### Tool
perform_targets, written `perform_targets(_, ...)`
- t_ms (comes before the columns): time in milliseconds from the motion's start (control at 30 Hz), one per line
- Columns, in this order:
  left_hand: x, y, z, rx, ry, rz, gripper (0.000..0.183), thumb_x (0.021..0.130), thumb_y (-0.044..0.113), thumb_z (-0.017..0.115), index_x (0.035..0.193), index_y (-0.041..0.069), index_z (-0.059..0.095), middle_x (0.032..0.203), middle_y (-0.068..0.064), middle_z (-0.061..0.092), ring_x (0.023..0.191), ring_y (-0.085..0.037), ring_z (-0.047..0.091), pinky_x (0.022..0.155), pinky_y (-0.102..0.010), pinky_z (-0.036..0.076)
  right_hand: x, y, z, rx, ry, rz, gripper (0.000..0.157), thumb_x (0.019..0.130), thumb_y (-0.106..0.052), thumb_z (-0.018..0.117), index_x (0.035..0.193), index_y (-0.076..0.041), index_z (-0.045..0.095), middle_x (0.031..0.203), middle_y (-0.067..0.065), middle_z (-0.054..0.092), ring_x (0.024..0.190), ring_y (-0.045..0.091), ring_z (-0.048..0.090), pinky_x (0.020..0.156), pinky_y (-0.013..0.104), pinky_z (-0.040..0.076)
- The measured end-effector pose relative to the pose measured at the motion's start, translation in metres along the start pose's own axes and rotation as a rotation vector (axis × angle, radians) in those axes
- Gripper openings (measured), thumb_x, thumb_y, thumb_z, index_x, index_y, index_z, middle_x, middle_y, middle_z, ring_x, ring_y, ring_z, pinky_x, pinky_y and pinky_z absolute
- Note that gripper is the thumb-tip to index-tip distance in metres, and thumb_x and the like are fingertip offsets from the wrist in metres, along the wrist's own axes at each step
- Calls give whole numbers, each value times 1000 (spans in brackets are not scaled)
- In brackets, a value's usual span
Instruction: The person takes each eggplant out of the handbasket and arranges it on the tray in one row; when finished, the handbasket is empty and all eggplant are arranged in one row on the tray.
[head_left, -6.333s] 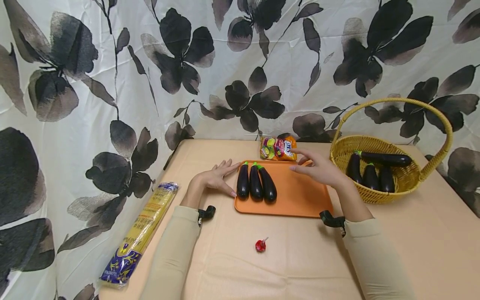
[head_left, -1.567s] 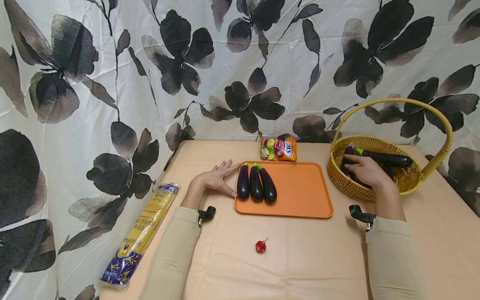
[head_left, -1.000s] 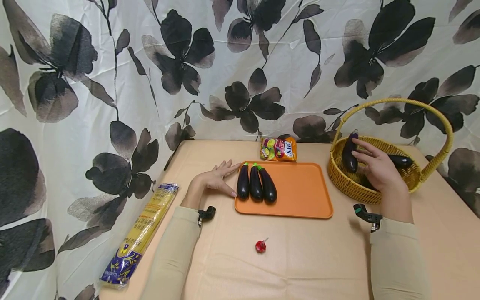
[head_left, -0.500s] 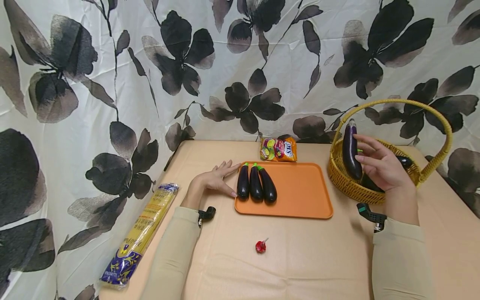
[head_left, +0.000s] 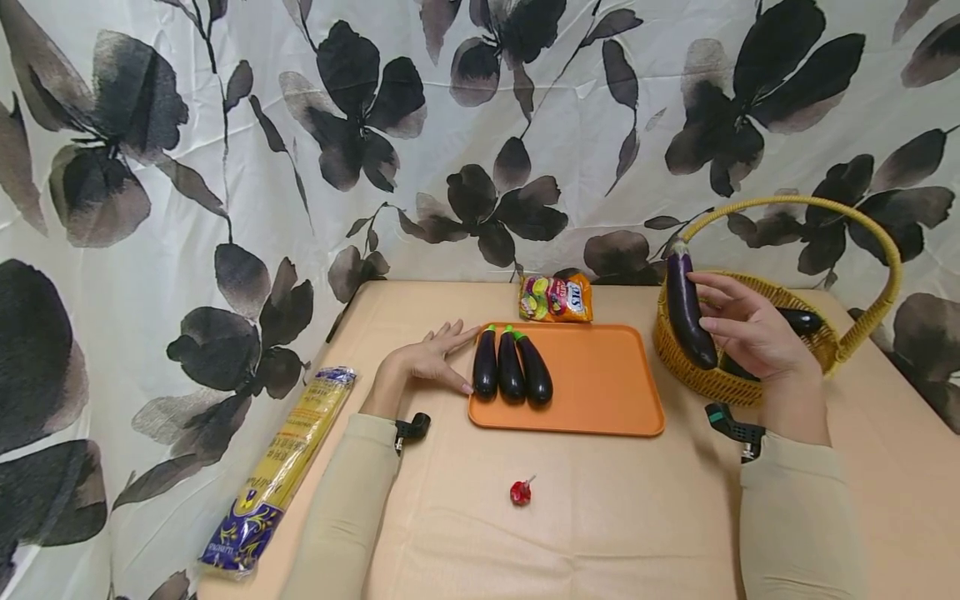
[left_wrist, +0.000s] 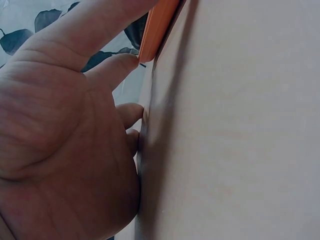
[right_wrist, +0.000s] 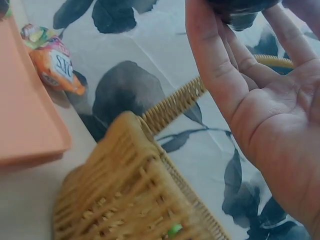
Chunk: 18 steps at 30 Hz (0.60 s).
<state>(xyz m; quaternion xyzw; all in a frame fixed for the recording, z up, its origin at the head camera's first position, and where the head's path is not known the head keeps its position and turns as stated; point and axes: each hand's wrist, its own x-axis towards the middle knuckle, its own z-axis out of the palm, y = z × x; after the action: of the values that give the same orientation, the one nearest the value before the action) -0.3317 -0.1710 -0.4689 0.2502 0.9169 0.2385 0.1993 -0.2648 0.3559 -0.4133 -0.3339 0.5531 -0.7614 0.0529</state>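
Observation:
My right hand (head_left: 750,329) pinches a dark purple eggplant (head_left: 688,312) between thumb and fingers. It stands nearly upright over the left rim of the yellow wicker basket (head_left: 686,383). In the right wrist view, only one end of the held eggplant (right_wrist: 237,12) shows at the top. More eggplants lie in the basket, such as one eggplant (head_left: 801,321) partly hidden by the hand. Spread out, my left hand (head_left: 431,360) touches the left edge of the orange tray (head_left: 600,379). Three eggplants (head_left: 512,367) lie side by side on the tray's left part.
A colourful candy bag (head_left: 555,297) lies behind the tray. In front is a small red wrapped lollipop (head_left: 521,492). A long pack of spaghetti (head_left: 281,471) lies along the table's left edge. The arched basket handle (head_left: 896,275) rises high at the right.
My right hand went from above the tray into the basket, took hold of an eggplant and lifted it, then moved it left over the rim. The left hand stayed at the tray's edge.

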Motion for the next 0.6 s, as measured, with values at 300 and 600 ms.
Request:
perform_targets(300,0,1,1,1,5,-4,123,73,55,91,168,34,17,176,-12,-7,162,-35,-14,130,-58,-10,17,7,17,-69,-41,68,61,98,23,46,154,-1,47,140,7,63,114,17,68,88,25,62)
perform_targets(600,1,-1,1,-1,7,5,123,72,54,92,168,36,17,176,-13,-6,162,-34,-14,130,-59,-9,33,20,37,-417,33,286,57,100,2,64,154,-10,50,135,8,60,113,22,63,83,29,63)
